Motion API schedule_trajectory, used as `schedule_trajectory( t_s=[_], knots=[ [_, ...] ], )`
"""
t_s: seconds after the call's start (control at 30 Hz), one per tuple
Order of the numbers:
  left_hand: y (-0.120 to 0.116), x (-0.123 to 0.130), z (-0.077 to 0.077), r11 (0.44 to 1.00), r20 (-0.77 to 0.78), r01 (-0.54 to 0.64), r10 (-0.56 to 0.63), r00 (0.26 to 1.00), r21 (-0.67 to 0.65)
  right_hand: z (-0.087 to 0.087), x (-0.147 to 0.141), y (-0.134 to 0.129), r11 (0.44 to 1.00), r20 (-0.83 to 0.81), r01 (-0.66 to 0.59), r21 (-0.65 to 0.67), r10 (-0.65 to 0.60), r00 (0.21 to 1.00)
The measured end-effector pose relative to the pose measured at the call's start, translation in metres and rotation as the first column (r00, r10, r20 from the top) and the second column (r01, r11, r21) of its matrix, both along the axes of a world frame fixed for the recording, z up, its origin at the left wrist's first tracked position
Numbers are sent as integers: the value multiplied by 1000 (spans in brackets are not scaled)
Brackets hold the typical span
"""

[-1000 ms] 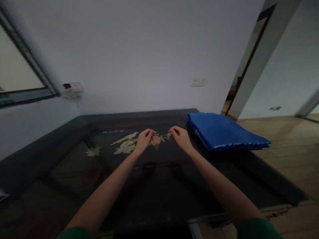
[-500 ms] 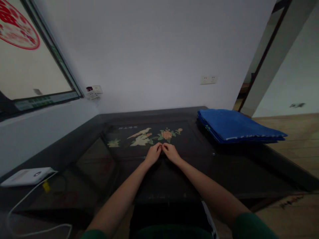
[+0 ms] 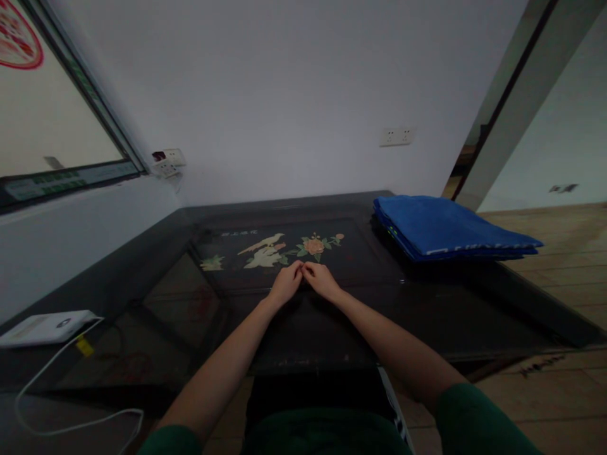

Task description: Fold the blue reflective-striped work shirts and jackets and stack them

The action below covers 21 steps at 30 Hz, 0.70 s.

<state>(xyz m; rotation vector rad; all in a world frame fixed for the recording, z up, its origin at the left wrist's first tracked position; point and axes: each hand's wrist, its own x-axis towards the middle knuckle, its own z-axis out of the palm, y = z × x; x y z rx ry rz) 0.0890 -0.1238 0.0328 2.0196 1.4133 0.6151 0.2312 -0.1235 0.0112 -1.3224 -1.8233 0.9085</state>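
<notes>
My left hand (image 3: 286, 282) and my right hand (image 3: 321, 280) meet at the fingertips over the dark, glossy table (image 3: 332, 335). Fingers of both hands are curled and pinched together. Whatever they hold, if anything, is too small or hidden to make out. Just beyond them lies the table's inlaid picture of a pale bird (image 3: 266, 251) and an orange flower (image 3: 313, 246). To the right, away from both hands, sits a stack of folded blue cloths (image 3: 450, 227).
A white box-like device (image 3: 47, 328) with a white cable (image 3: 35, 385) lies at the table's left end. Wall sockets (image 3: 397, 136) are on the wall behind, with more sockets (image 3: 165, 165) in the left corner by a window. Wooden flooring (image 3: 569, 253) shows at right.
The view has tilted slightly down and shifted, so the table and things sit a little higher in the picture. My hands keep the same fingertip-to-fingertip pose.
</notes>
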Motion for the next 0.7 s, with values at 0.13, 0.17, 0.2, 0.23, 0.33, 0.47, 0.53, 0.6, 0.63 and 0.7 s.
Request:
schedule_trajectory(
  t_s=[0.13,0.17,0.2,0.23,0.33,0.47,0.53,0.6,0.63,0.7],
  knots=[
    [0,0,1,1000,-39,1,-1,999,2,1,1,-1,1000,11,-8,0,8,1000],
    [-1,0,0,1000,-43,7,-6,999,7,1,1,-1,1000,14,-11,0,11,1000],
    [-1,0,0,1000,-46,11,-10,999,12,1,1,-1,1000,17,-14,0,14,1000],
    [-1,0,0,1000,-49,14,-13,999,14,1,1,-1,1000,20,-17,0,17,1000],
    [-2,1,1,1000,-64,9,-8,998,13,1,2,-1,1000,31,-21,-3,21,999],
    [-3,2,2,1000,-83,17,-16,996,10,2,2,-2,1000,56,-26,-1,26,998],
    [-3,2,3,1000,-93,20,-19,996,11,3,2,-2,999,66,-32,-14,33,997],
    [-3,2,3,1000,-107,13,-11,994,14,5,2,-3,999,82,-32,-30,35,996],
    [-3,2,4,1000,-115,9,-7,993,15,7,3,-3,999,94,-30,-35,33,995],
    [-2,2,4,1000,-128,6,-4,992,13,11,3,-4,999,124,-27,-46,32,992]
  ],
)
